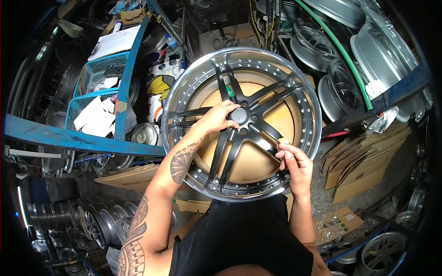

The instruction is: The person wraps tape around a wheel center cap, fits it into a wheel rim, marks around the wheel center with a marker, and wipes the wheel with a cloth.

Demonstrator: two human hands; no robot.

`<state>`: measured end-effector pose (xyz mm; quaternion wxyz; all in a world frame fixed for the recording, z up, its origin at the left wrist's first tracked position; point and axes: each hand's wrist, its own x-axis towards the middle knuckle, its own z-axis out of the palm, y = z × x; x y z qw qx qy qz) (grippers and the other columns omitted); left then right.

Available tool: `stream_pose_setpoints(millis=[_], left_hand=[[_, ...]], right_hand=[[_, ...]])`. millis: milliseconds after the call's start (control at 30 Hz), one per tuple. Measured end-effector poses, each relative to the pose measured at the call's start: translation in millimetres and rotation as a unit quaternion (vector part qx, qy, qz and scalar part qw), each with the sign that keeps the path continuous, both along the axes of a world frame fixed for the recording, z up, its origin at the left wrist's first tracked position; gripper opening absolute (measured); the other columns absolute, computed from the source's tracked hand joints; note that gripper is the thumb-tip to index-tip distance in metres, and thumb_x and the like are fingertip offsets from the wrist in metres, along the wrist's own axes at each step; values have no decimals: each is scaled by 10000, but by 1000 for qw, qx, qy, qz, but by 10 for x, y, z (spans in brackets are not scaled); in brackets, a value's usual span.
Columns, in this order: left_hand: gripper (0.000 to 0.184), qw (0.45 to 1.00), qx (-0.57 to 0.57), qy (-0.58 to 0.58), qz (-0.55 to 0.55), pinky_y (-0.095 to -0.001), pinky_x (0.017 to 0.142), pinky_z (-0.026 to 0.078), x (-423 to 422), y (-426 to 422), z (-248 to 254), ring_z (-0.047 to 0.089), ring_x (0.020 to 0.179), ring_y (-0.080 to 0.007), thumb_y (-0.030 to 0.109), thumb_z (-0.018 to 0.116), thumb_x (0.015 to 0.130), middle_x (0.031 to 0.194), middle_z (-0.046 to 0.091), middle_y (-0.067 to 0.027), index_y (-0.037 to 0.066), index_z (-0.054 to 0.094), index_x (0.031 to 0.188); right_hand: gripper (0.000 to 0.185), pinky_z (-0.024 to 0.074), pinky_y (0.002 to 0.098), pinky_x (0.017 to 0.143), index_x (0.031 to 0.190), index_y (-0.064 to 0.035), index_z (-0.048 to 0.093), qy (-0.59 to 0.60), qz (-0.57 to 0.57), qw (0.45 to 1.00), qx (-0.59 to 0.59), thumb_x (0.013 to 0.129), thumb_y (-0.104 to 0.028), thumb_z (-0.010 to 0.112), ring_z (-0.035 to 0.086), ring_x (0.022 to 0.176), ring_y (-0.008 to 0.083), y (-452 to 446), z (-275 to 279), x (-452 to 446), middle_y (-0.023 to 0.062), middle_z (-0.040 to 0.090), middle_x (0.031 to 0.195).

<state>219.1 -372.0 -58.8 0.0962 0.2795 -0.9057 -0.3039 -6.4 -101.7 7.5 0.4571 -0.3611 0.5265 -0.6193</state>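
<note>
A large wheel rim (315, 115) with black twin spokes and a polished lip lies before me, cardboard visible between its spokes. My left hand (217, 118) is at the hub, thumb and fingers closed around the edge of the round grey center cap (239, 116). Over the lower right spoke, my right hand (294, 163) pinches a small dark piece with a yellow end (282, 141). That piece is too small to name. Small bolts ring the rim's inner edge. The fingertips of my left hand touch the cap's left side.
Blue baskets (95, 97) with papers sit on a blue metal shelf (78, 135) at left. More silver rims (338, 85) stand at upper right, behind a green hose (338, 50). Flattened cardboard (361, 161) leans at right. Stacked wheels (99, 223) fill the lower left.
</note>
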Motion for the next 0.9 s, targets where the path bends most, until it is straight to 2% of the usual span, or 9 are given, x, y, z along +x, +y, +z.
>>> stream_pose_setpoints(millis=[100,133,300,400,533,733,767,800,900], left_hand=[[826,1000,-10,2,0,-416,1036,493,6,13,-19,622,1195,-338,367,919,720,1242,632,-142,34,603,1407],[833,1000,-16,-2,2,-416,1037,494,4,26,-24,622,1198,-338,368,919,717,1253,633,-143,35,599,1411],[946,998,-58,10,17,-435,1055,502,91,31,65,601,1253,-363,370,939,675,1288,634,-179,55,538,1471],[816,979,44,114,164,-372,923,576,305,225,407,661,1131,-238,218,921,752,1189,670,-121,92,562,1473],[490,961,3,130,245,-264,825,517,851,536,670,592,852,-113,77,812,874,1022,660,-47,48,675,1344],[412,897,90,229,368,-246,843,499,1314,1277,787,562,910,-102,1,775,882,1049,653,-30,0,703,1288],[412,883,87,254,385,-252,850,501,1377,1358,746,571,920,-106,16,773,891,1070,663,-38,0,699,1295],[412,867,84,277,405,-259,857,502,1452,1424,703,580,931,-109,31,771,899,1091,673,-47,0,695,1303],[421,852,17,277,444,-267,878,505,1717,1536,562,579,997,-118,91,753,932,1202,680,-72,13,677,1338]], right_hand=[[404,503,235,743,1454,-15,556,41,13,999,2,1071,-139,581,581,783,69,-38,61,64,59,738,981],[478,525,299,843,1523,-33,473,97,32,995,23,1074,-162,574,657,856,126,-35,96,69,81,758,993],[360,461,464,1043,1353,-35,596,398,68,914,-29,1006,-123,632,681,1132,354,-116,157,-1,136,775,1078],[280,449,484,1062,1218,-36,661,428,130,895,-17,945,-98,677,644,1167,397,-53,170,-121,149,764,1093],[257,507,483,960,1151,-46,683,395,281,874,-22,905,-107,724,665,1093,398,-73,188,-19,178,740,1045],[194,555,474,816,1059,-119,714,609,343,712,60,908,-228,662,717,828,392,-492,-556,402,155,740,866],[162,558,464,825,1014,-116,707,627,342,697,60,903,-221,653,722,822,383,-520,-771,430,149,746,878],[181,560,455,835,1043,-117,713,638,362,671,105,895,-202,651,727,864,370,-566,-670,492,155,755,929],[314,563,462,873,1204,-122,699,679,337,651,46,919,-250,671,727,985,366,-467,-907,516,179,753,997]])
